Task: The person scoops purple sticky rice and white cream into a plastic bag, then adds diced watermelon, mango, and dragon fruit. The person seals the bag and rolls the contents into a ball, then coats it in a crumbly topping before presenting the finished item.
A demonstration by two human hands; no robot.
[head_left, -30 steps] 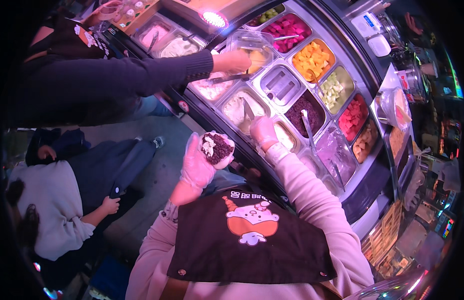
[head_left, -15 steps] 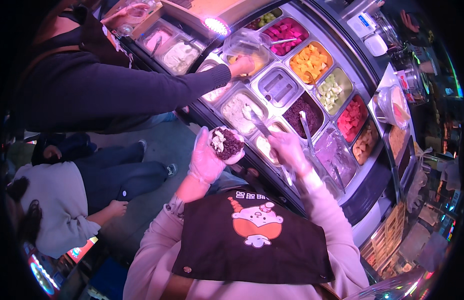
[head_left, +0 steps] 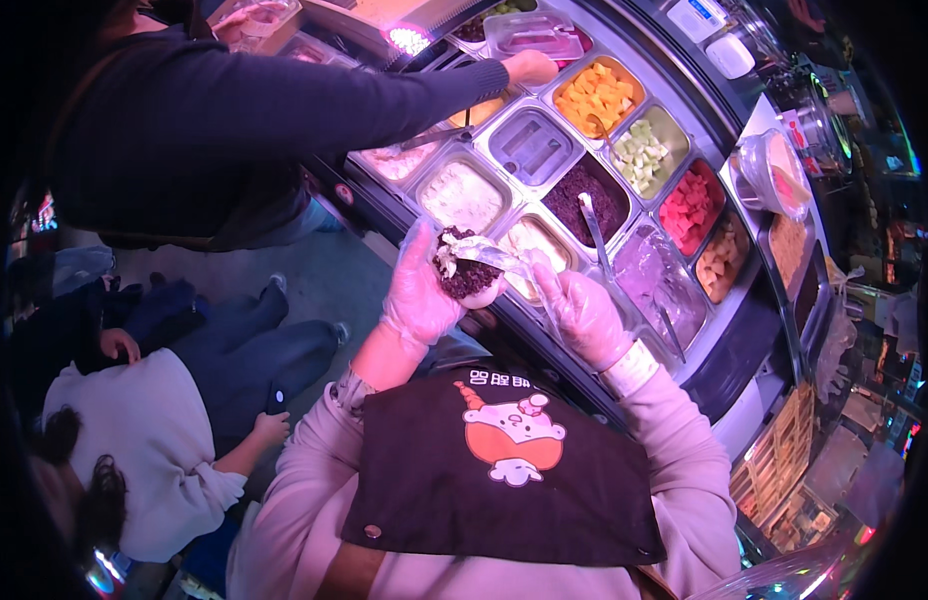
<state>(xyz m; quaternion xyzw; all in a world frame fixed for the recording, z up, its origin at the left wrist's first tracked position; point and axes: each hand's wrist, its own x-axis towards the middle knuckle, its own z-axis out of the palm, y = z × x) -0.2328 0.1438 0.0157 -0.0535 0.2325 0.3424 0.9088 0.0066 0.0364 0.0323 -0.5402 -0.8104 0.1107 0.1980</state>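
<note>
My left hand point(head_left: 416, 295), in a clear glove, cups a round patty of dark purple rice point(head_left: 474, 280). White paste point(head_left: 446, 262) sits on the rice's left side. In my gloved right hand point(head_left: 592, 318) is a metal spatula point(head_left: 494, 256), its blade laid across the top of the rice. Just beyond my hands are a tub of white mash point(head_left: 464, 196), a tub of pale filling point(head_left: 532, 243) and a tub of dark purple rice point(head_left: 590, 200) with a spoon standing in it.
A co-worker's dark sleeve point(head_left: 384, 105) reaches across the counter from the left, the hand beside a clear lid point(head_left: 539, 36). Farther back are tubs of orange cubes point(head_left: 596, 95), green cubes point(head_left: 644, 155) and red cubes point(head_left: 687, 205). Another person point(head_left: 134, 440) stands at lower left.
My right hand has brought the spatula from the white mash tub to the rice in my left hand. The co-worker's arm has moved right with the clear lid.
</note>
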